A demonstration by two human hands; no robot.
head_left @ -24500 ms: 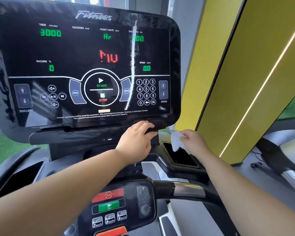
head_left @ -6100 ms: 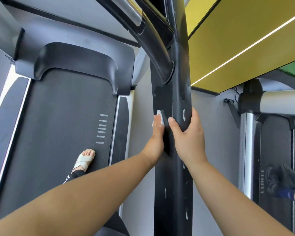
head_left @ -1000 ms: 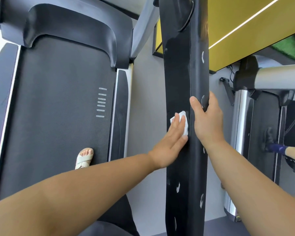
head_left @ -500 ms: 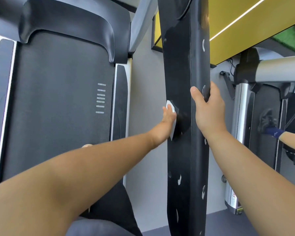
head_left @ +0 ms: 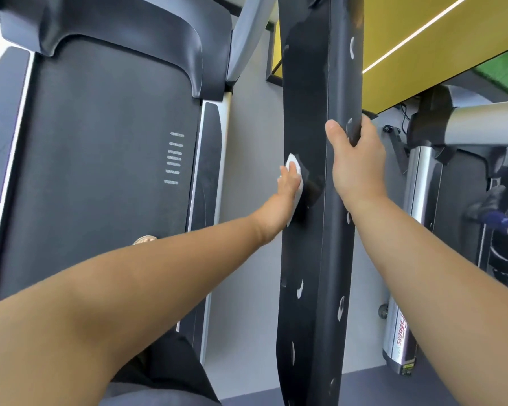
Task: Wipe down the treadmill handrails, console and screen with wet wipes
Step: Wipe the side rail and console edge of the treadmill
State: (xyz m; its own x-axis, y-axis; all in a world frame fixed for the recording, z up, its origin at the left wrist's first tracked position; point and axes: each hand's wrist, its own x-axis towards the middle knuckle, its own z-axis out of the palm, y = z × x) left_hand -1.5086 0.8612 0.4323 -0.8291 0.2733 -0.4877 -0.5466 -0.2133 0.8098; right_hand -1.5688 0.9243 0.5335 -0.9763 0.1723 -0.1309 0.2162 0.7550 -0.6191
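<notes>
**Wipe pressed flat to the handrail's side**

The black handrail [head_left: 305, 98] runs through the view from 12 o'clock to 6 o'clock, its skin chipped in small white flecks. The left grip [head_left: 286, 197] lies flat, fingers extended rather than curled, and presses the white wet wipe [head_left: 294, 168] against the rail's 9 o'clock side, just left of centre. The wipe sits between palm and rail, with its edge showing above the fingertips. The right grip [head_left: 357, 165] is clenched around the rail's 3 o'clock edge, level with the wipe and a little higher. Its thumb lies on the top face and its fingers wrap out of sight behind.

The treadmill belt [head_left: 100, 142] fills the 9 to 10 o'clock area. A yellow panel [head_left: 423, 60] stands at 1 o'clock, and a neighbouring machine [head_left: 423, 200] at 3 o'clock.
</notes>
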